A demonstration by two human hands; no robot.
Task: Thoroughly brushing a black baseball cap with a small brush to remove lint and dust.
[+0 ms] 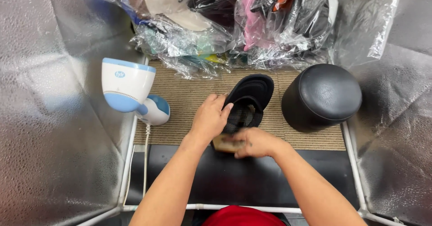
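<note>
Black cap (250,95): left hand (209,117) fingers clamped on its crown to steady it, right hand (254,142) fingers curled, seemingly pinching the rear tab; steamer (127,87) well left.

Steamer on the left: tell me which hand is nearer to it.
Left. The left hand rests on the black cap, right of the steamer with bare mat between. The right hand is farther right, at the cap's near edge.
</note>
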